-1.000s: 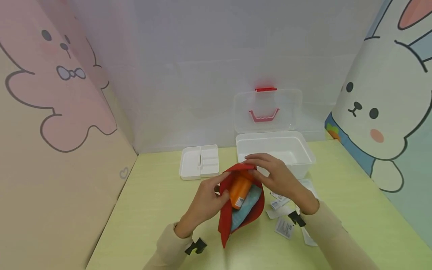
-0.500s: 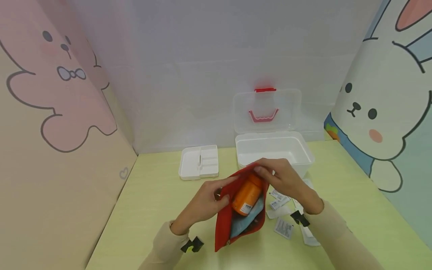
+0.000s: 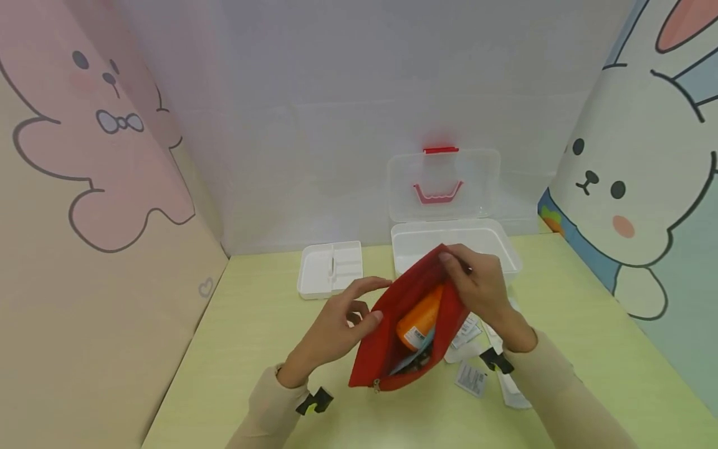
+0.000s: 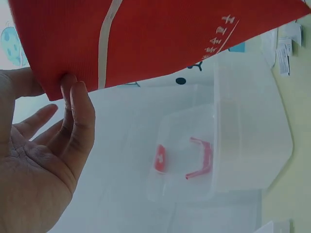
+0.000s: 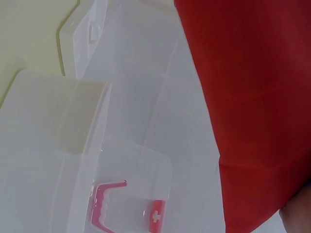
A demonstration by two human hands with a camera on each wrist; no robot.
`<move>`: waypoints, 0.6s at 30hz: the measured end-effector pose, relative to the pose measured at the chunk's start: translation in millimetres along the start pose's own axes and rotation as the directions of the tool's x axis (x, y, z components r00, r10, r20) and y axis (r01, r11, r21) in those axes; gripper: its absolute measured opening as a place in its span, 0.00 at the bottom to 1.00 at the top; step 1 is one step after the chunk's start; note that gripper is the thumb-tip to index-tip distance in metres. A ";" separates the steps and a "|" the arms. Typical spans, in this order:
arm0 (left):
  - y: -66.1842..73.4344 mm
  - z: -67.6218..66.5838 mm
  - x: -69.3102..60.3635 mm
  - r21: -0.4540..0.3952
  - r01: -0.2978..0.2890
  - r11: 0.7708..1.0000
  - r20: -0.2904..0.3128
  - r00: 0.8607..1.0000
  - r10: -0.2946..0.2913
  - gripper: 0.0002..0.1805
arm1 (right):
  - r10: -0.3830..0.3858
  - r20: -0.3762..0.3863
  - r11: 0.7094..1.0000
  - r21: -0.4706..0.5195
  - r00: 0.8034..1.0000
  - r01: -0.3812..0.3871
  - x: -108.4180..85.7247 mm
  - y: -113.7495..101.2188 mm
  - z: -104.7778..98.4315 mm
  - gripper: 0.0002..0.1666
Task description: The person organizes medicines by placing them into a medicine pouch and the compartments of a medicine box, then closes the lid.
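Your left hand (image 3: pixel 330 325) pinches the pouch (image 3: pixel 412 285) at its left edge, thumb in front, index finger standing off the fabric; your right hand (image 3: pixel 483 284) clamps fingers and thumb on its upper right corner. Between them the pouch hangs above the tabletop (image 3: pixel 269 337), mouth gaping towards you, its long axis slanting from the zip pull (image 3: pixel 376 385) at lower left to that raised corner. Inside, the bottle (image 3: pixel 419 317) leans beside a blue item (image 3: pixel 417 356). Beyond stand the box (image 3: pixel 449 227) and tray (image 3: pixel 316 274). Compared with half a second ago, your right hand has lifted its corner higher, and less of the blue item shows.
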State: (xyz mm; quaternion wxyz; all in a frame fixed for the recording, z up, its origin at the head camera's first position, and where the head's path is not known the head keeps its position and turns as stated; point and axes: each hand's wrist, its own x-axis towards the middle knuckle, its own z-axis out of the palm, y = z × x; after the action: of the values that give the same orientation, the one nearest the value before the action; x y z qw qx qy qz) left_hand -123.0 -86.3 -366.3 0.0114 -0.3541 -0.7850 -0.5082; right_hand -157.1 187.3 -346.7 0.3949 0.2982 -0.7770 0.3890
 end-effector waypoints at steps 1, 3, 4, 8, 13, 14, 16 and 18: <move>-1.3 -1.8 -0.4 -0.007 0.011 1.000 -0.012 1.000 -0.011 0.24 | 0.021 -0.025 1.000 -0.008 0.999 -0.021 0.9 -0.1 -0.9 0.06; -4.8 -5.1 -1.6 -0.034 0.029 0.999 -0.037 0.999 -0.030 0.20 | 0.069 -0.087 0.997 -0.016 0.994 -0.071 2.7 -0.3 -2.4 0.06; -7.1 -6.6 -2.5 -0.054 0.034 0.998 -0.052 0.998 -0.037 0.19 | 0.098 -0.119 0.995 -0.016 0.988 -0.100 3.7 -0.1 -3.1 0.06; -16.9 -11.5 -6.6 -0.194 0.018 0.981 -0.114 0.993 -0.041 0.19 | 0.224 -0.238 0.973 0.009 0.945 -0.229 7.4 0.5 -6.1 0.08; -25.5 -12.3 -11.7 -0.363 -0.051 0.930 -0.149 0.989 -0.004 0.34 | 0.383 -0.352 0.921 0.069 0.854 -0.384 11.9 3.4 -9.6 0.13; -26.4 -11.5 -12.1 -0.379 -0.069 0.923 -0.143 0.990 0.015 0.36 | 0.410 -0.367 0.909 0.084 0.835 -0.409 12.8 3.7 -10.2 0.14; -26.9 -9.0 -12.3 -0.392 -0.100 0.915 -0.138 0.989 0.049 0.39 | 0.454 -0.393 0.885 0.099 0.799 -0.454 14.5 4.6 -10.8 0.16; -26.4 -5.3 -11.8 -0.390 -0.126 0.912 -0.144 0.987 0.074 0.39 | 0.485 -0.403 0.867 0.110 0.776 -0.485 15.1 5.5 -11.2 0.17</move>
State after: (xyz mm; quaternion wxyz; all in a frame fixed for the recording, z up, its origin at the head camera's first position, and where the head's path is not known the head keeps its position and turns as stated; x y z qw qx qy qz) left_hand -130.9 -103.1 -389.0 0.0148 -0.3559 -0.6438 -0.6772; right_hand -164.8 197.1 -331.6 0.4382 -0.0021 -0.7245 0.5321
